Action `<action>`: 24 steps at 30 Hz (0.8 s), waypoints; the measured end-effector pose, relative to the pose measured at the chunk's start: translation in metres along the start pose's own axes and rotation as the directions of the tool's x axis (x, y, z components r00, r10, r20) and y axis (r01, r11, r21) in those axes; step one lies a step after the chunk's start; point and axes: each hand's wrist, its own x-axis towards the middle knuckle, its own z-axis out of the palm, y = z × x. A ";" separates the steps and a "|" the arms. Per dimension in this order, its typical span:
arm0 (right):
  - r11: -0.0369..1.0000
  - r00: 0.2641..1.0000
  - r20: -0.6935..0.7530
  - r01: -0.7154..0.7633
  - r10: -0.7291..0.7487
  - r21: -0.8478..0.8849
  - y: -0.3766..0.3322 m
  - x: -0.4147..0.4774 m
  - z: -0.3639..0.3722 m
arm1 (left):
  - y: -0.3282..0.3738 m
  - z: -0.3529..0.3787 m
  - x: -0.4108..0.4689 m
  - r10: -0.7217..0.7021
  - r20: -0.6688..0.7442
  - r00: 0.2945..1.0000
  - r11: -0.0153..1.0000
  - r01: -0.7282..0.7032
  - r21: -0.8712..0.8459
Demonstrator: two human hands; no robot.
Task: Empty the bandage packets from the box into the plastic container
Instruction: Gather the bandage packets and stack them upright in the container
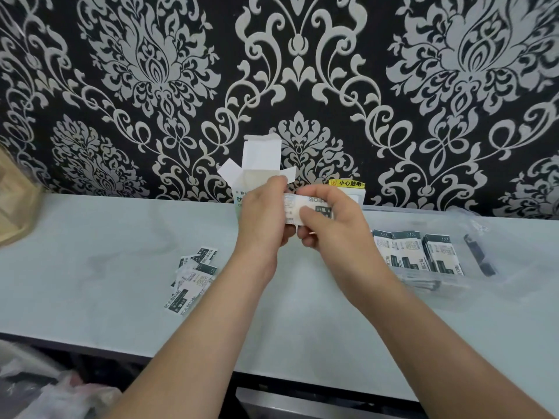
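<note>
On my feed both hands are raised just above the desk [90, 267], meeting at the middle of the view. The left hand [264, 213] has its fingers curled around one end of a small stack of bandage packets [292, 204], and the right hand [328, 220] pinches the other end, thumb pressed on the printed face. I think it is several packets rather than one, though the fingers cover most of them. Right behind the hands the box [260, 160] stands upright on the desk against the patterned wall, its top flaps open. To the right the clear plastic container [472, 237] sits on the desk with rows of packets [417, 252] standing in it. A loose pile of packets [193, 278] lies flat on the desk, left of the left forearm.
</note>
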 end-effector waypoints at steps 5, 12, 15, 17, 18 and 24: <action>0.799 0.948 0.165 -0.318 0.271 0.511 -0.011 0.007 -0.027 | 0.003 0.002 0.004 0.262 0.138 0.955 0.951 -0.280 0.130; 0.851 0.965 -0.054 -0.199 0.257 0.486 -0.018 0.013 -0.058 | 0.002 0.011 0.001 0.137 0.356 0.924 0.986 -0.162 0.040; 0.876 0.960 -0.177 -0.112 0.217 0.468 -0.019 0.015 -0.076 | -0.002 0.018 0.002 0.084 0.430 0.899 0.974 -0.165 0.155; 0.880 0.967 -0.147 -0.117 0.206 0.461 -0.018 0.015 -0.084 | -0.007 0.029 0.000 0.082 0.407 0.910 0.962 -0.179 0.206; 0.879 0.972 -0.108 -0.139 0.210 0.456 -0.017 0.014 -0.085 | -0.009 0.033 -0.001 0.094 0.373 0.923 0.962 -0.180 0.203; 0.973 0.977 -0.088 -0.182 0.196 0.144 -0.014 0.013 -0.100 | -0.016 0.054 -0.006 0.116 0.414 0.903 0.950 -0.222 0.219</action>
